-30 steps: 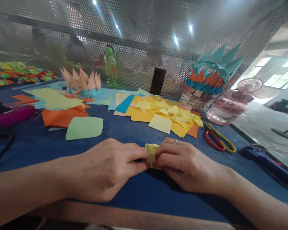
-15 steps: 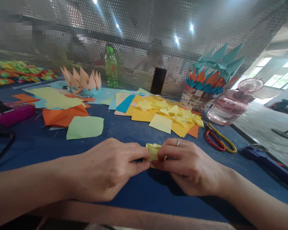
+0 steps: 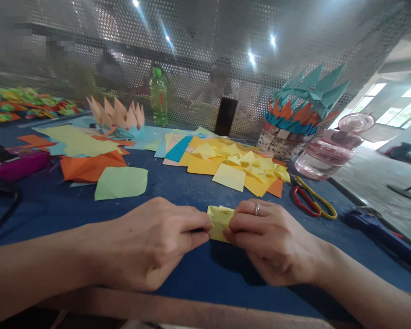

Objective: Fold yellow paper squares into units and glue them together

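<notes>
Folded yellow origami paper (image 3: 219, 223) is held between both hands over the blue bench (image 3: 178, 274). The left hand (image 3: 147, 244) grips its left edge in a closed pinch; the right hand (image 3: 272, 242), wearing a ring, closes on its right side, near red-and-yellow scissors (image 3: 304, 201).

Head-worn view, facing forward and down

Lamp glare (image 3: 251, 58) streaks across the perforated metal screen (image 3: 192, 91), daylight floods through the windows (image 3: 397, 103) on the right, soft shadows darken the worktop (image 3: 233, 269), and the picture's edges bow outward.
</notes>
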`<state>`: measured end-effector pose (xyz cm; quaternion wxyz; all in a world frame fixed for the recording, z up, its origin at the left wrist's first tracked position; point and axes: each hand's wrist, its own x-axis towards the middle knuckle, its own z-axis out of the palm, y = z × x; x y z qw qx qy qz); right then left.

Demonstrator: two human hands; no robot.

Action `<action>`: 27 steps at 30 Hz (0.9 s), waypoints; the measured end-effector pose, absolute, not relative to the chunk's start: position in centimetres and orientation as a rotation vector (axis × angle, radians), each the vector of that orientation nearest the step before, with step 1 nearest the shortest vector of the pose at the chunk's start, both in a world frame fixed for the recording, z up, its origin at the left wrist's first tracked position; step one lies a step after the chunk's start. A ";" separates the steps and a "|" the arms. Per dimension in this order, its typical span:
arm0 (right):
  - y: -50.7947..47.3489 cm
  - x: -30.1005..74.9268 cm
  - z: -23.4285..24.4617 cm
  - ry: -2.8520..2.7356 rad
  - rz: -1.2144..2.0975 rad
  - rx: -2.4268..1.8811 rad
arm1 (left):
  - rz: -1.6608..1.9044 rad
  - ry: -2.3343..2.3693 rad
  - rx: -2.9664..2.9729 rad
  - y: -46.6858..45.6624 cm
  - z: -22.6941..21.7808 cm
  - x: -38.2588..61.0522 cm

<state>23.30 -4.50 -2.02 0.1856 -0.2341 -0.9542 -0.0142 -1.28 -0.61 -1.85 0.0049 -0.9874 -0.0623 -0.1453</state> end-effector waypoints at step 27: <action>-3.7 23.9 -2.2 -2.580 0.315 -0.978 | -0.459 -0.212 -3.091 -0.7 -1.4 -1.3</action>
